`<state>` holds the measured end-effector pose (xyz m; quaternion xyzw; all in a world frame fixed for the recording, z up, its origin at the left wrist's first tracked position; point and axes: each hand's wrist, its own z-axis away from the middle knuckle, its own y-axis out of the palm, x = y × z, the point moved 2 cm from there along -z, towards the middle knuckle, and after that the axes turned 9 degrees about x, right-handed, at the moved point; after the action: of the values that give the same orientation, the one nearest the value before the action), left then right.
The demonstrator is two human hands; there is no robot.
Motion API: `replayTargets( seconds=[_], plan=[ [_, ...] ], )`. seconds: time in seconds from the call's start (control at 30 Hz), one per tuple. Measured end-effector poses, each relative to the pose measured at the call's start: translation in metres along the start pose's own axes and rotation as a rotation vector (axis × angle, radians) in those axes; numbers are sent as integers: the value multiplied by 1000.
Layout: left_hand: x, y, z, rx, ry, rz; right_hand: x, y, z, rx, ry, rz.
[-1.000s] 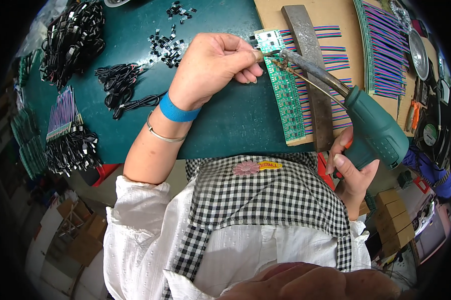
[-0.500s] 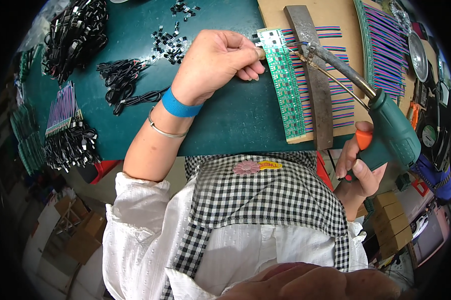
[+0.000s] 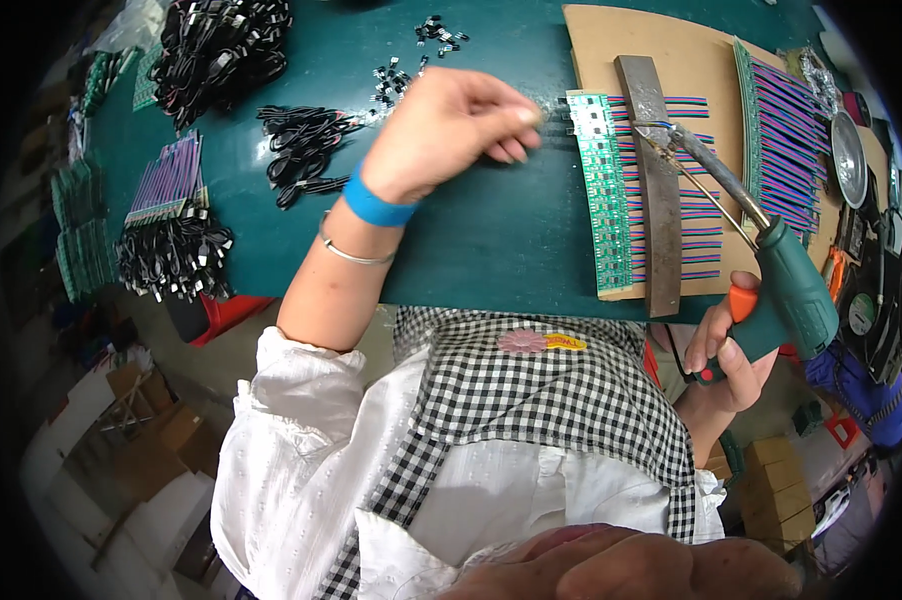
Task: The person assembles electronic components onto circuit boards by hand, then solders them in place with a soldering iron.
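My left hand (image 3: 461, 130), with a blue band and a bangle at its wrist, is over the green table, left of a strip of green circuit boards (image 3: 603, 190). Thumb and forefinger are pinched together; whatever lies between them, if anything, is too small to make out. Small black connectors (image 3: 563, 116) stick out from the strip's top left edge. My right hand (image 3: 729, 365) grips a green soldering gun (image 3: 796, 285) with an orange trigger. Its tip reaches over a flat metal bar (image 3: 661, 200), which lies across the coloured wires (image 3: 699, 206) running from the strip.
A tan board (image 3: 611, 45) lies under the strip. Farther right are another wired strip (image 3: 783, 150) and a round metal dish (image 3: 848, 160). Leftward lie bundled black cables (image 3: 221, 60), more cables (image 3: 301, 145), loose small connectors (image 3: 391, 82) and purple-wired pieces (image 3: 166, 185).
My left hand has drawn away leftward from the strip's edge, fingers still pinched. The soldering gun's tip sits slightly farther from the boards. The whole view has shifted.
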<state>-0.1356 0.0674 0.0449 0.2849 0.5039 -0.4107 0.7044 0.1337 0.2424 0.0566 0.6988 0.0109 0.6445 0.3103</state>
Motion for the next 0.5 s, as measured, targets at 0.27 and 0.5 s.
replayTargets(
  seconds=[0.27,0.5],
  plan=[
    [0,-54,16,-584,260,-1083,1,0,-3,10,-12,-29],
    [13,-54,17,-501,186,-1228,1,-2,0,12,-19,-20]
  ],
)
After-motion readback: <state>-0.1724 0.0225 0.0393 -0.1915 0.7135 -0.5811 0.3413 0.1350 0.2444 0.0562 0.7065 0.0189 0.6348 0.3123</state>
